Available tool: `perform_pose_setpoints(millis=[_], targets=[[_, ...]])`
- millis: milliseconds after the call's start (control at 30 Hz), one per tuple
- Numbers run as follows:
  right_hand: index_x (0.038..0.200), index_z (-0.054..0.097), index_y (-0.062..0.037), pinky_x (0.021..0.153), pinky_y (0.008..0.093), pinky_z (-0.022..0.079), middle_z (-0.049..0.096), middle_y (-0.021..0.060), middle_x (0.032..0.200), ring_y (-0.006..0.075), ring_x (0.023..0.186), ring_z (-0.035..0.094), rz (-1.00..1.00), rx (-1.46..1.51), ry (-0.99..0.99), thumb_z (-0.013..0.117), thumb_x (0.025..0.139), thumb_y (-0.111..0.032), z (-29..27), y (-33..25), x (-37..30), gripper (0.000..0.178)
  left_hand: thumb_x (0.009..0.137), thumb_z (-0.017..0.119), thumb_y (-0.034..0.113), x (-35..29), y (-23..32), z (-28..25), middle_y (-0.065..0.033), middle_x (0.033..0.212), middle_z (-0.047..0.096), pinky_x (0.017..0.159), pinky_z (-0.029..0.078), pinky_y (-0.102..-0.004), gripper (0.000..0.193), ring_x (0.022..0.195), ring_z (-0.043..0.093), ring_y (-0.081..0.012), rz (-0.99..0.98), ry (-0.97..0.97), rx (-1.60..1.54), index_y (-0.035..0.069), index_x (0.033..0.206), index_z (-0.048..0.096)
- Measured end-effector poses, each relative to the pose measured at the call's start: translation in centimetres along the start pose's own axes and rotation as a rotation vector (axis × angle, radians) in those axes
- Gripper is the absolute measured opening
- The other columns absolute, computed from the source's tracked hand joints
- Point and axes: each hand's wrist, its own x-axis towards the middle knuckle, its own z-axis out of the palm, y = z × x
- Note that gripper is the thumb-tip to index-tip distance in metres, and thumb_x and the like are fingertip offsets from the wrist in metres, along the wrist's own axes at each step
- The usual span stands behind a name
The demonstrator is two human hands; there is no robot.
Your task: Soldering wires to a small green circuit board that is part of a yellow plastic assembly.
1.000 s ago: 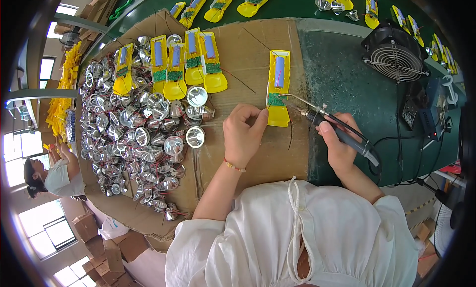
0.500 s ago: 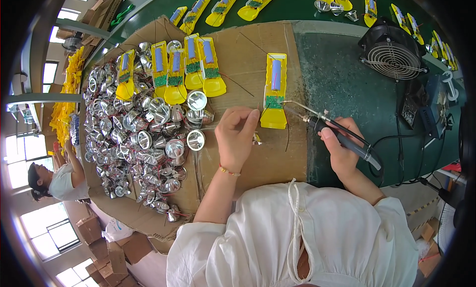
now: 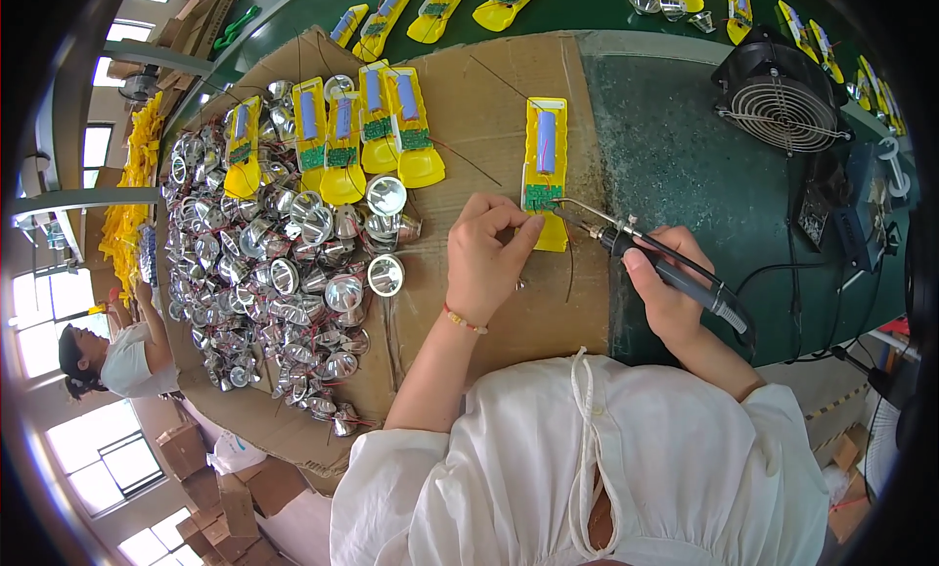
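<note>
A yellow plastic housing (image 3: 553,237) lies on the cardboard in front of me, with a purple battery cell (image 3: 546,143) and a green circuit board (image 3: 541,196) in it. My right hand (image 3: 669,284) grips a black soldering iron (image 3: 691,284) with a thin metal feed tube (image 3: 597,214) along it. Its tip reaches the board's lower right edge. My left hand (image 3: 492,251) is pinched just left of the housing's lower end. What its fingertips hold is hidden; a small shiny piece (image 3: 520,285) shows below them.
Many silver reflector cups (image 3: 313,219) are heaped on the cardboard (image 3: 489,96) at left, with several yellow housings (image 3: 342,182) on top. A black fan (image 3: 782,101) stands at back right near a blue box (image 3: 857,199). More housings (image 3: 509,3) line the far side. Another person (image 3: 122,356) is at far left.
My left hand has moved right and slightly up, closer to the board, with the shiny piece below it. The iron's tip stays at the board; the view has shifted slightly.
</note>
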Motion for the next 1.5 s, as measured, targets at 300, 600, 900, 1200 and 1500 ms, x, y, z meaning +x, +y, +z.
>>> perform_pose_setpoints(millis=[300,600,900,1200,1500], targets=[[0.082,0.055,-0.0001,0.051,0.02,0.039,0.056,0.0022,0.067,0.0046,0.057,0.048,-0.034,0.017,0.046,0.067,0.077,-0.006,-0.1,0.5,-0.3,0.014,0.073,0.069,0.009,0.2,-0.5,-0.1,-0.0085,0.08,0.058,0.057,0.046,-0.0265,0.011,0.062,0.056,-0.0157,-0.031,-0.034,-0.042,-0.001,0.075,0.066],[0.086,0.055,0.0005,0.053,0.0193,0.038,0.056,0.0037,0.072,0.0053,0.059,0.048,0.013,0.091,0.117,0.067,0.077,-0.006,-2.1,1.1,-1.0,0.016,0.073,0.069,0.009,0.3,-0.2,-0.2,-0.0078,0.079,0.057,0.055,0.045,-0.0257,0.01,0.06,0.056,-0.0146,-0.052,-0.043,-0.045,-0.001,0.074,0.066],[0.088,0.054,0.0012,0.058,0.0207,0.044,0.059,0.0071,0.075,0.0096,0.064,0.056,0.124,0.075,0.181,0.064,0.079,-0.004,-5.5,1.8,-1.9,0.014,0.074,0.07,0.011,0.2,-0.4,-0.2,-0.0079,0.08,0.058,0.053,0.045,-0.0255,0.014,0.06,0.058,-0.0129,-0.07,0.011,-0.169,-0.001,0.077,0.065],[0.087,0.052,0.001,0.061,0.0224,0.046,0.054,0.0074,0.079,0.0117,0.068,0.056,0.162,0.097,0.108,0.061,0.082,-0.007,-6.7,3.2,-1.8,0.013,0.065,0.069,0.046,0.8,2.6,2.0,-0.011,0.064,0.058,0.052,0.045,-0.0391,0.044,0.058,0.058,-0.0293,0.076,0.079,0.801,0.005,0.056,0.055],[0.084,0.056,-0.0005,0.056,0.0211,0.039,0.056,0.0025,0.073,0.0064,0.064,0.048,0.206,0.132,0.156,0.066,0.078,-0.008,-7.0,3.2,-1.5,0.014,0.067,0.067,0.043,1.6,2.7,2.2,-0.0161,0.057,0.054,0.05,0.043,-0.0402,0.045,0.053,0.056,-0.0335,0.015,0.0,0.789,0.001,0.057,0.056]])
